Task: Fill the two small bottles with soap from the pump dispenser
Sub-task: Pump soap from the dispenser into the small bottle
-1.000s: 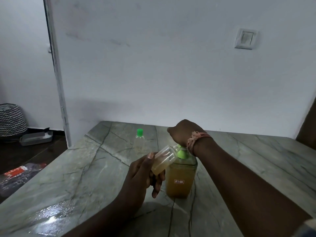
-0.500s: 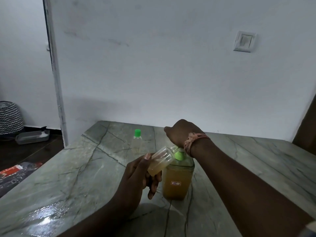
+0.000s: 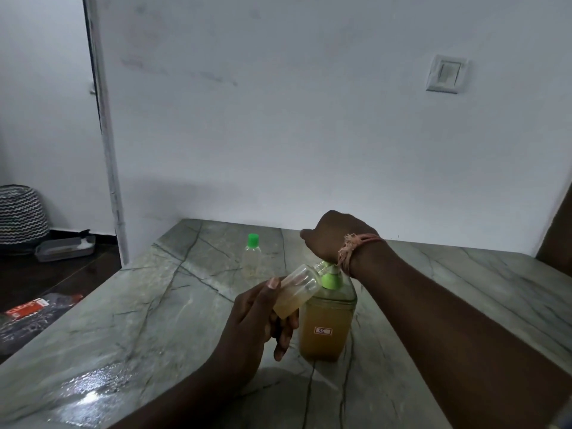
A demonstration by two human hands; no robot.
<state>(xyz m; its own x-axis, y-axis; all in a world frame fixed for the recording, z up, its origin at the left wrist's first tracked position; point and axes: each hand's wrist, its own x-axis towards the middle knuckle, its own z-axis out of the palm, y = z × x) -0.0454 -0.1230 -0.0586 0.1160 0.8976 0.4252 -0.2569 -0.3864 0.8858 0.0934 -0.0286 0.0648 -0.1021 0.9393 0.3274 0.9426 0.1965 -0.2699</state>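
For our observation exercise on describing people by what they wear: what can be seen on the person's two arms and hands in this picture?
Both forearms are bare, with no sleeves in view. The right hand has a frayed pinkish-orange thread band tied around its wrist, loose ends hanging down. The left hand shows no ring, watch or band; its thumbnail is short and plain. No gloves on either.

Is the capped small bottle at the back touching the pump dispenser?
Apart. The head view shows bare table between the capped bottle and the dispenser.
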